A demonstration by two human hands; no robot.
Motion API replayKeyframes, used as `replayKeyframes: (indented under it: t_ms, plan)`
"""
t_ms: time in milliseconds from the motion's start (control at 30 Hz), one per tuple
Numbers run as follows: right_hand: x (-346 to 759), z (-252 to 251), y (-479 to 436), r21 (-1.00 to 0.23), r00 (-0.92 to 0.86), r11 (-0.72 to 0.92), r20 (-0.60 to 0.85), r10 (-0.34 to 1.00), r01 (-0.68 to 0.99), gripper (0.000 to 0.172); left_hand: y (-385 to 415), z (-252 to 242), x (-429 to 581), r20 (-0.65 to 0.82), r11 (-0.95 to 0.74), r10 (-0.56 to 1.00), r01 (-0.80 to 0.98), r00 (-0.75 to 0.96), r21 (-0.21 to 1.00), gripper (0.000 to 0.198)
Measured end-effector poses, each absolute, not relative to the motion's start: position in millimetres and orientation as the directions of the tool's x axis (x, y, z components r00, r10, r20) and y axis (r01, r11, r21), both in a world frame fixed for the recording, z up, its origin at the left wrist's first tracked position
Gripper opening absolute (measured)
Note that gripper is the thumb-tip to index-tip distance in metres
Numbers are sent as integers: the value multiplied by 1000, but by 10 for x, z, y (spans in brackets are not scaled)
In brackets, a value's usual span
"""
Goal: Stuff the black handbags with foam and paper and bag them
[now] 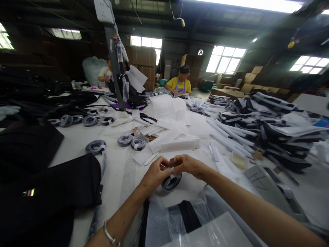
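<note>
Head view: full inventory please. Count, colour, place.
held coil: one, grey, between both hands, low on the table
loose coils: about ten, grey, left and mid table
foam sheets: pile, white, mid table
black bags: several, black, left edge
wrapped stack: one heap, black and white, right
plastic bag: one, clear, near edge under the arms
boxes: many, brown, back wall
people: two, yellow top and pale top, far end
table: one, white
bracelet: one, silver, left wrist
left hand: pinching held coil
right hand: pinching held coil
</note>
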State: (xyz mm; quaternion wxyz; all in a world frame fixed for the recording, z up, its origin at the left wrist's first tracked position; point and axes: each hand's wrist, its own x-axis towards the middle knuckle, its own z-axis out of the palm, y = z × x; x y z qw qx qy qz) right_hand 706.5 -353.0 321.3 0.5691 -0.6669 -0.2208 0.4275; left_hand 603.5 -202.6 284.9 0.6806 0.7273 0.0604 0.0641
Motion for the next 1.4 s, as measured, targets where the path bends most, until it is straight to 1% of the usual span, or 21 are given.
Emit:
replayKeyframes:
  t_ms: [67,167,233,300,367,400,467,533,600,667,733,767,800,867,900,967,1000,1067,1167,1267,1400]
  plan:
    - [7091,3235,-3552,-950,524,-251,-313,792,-188,32,-2014,2860,6020,53,-83,200,-37,978,996,38]
    - [7089,3216,-3542,-946,533,-250,-324,782,-207,37,-2013,2852,6021,-1,-14,213,4,977,1000,36]
    - [7067,3175,-3517,-950,549,-239,-312,775,-202,34,-2025,2836,6035,-44,32,224,37,974,999,36]
    - [7041,3129,-3490,-963,570,-215,-268,776,-160,30,-2035,2820,6058,-62,54,250,50,966,997,34]
    - [7019,3091,-3470,-977,602,-203,-196,774,-58,24,-2031,2810,6088,-85,82,269,65,959,994,32]
    - [7011,3079,-3464,-978,628,-205,-141,766,31,20,-2022,2806,6105,-101,103,269,76,958,992,32]
    - [7004,3068,-3464,-940,653,-204,25,757,273,12,-1989,2796,6135,-134,153,249,98,959,983,31]
    - [7009,3073,-3485,-846,595,-168,202,778,507,6,-1946,2777,6160,-164,200,215,121,963,972,30]
    - [7023,3086,-3527,-734,467,-103,311,828,671,9,-1902,2741,6178,-193,234,181,149,964,961,30]
    - [7039,3096,-3582,-576,302,-48,354,885,816,15,-1864,2692,6195,-221,251,149,179,964,951,29]
    - [7041,3090,-3633,-350,144,-20,331,933,937,23,-1835,2644,6212,-233,249,123,198,965,948,27]
    - [7035,3077,-3651,-232,95,-22,306,947,972,29,-1824,2625,6218,-230,238,115,198,966,951,25]
    - [7022,3057,-3663,-128,71,-35,284,956,991,34,-1816,2612,6221,-221,221,111,193,969,956,24]
    - [6984,2995,-3662,28,80,-91,269,960,995,35,-1806,2603,6212,-189,165,109,170,976,972,22]
    - [6962,2957,-3651,81,98,-125,276,956,989,34,-1805,2605,6200,-167,124,110,153,980,980,22]
    - [6925,2876,-3611,135,144,-186,274,951,973,31,-1809,2611,6163,-110,14,118,109,987,994,28]
    - [6912,2838,-3585,139,168,-209,258,951,968,30,-1816,2611,6142,-77,-55,128,84,989,995,32]
    - [6903,2776,-3530,110,222,-249,213,951,962,27,-1844,2593,6105,-14,-202,167,48,986,978,36]
    - [6921,2719,-3463,27,316,-324,157,936,946,24,-1914,2529,6077,50,-382,253,52,966,923,30]
    - [6949,2680,-3422,-24,356,-356,119,927,934,21,-1975,2470,6080,112,-498,324,69,939,864,22]
    - [6948,2689,-3388,20,303,-309,146,942,951,18,-1989,2466,6094,168,-573,343,64,924,817,14]
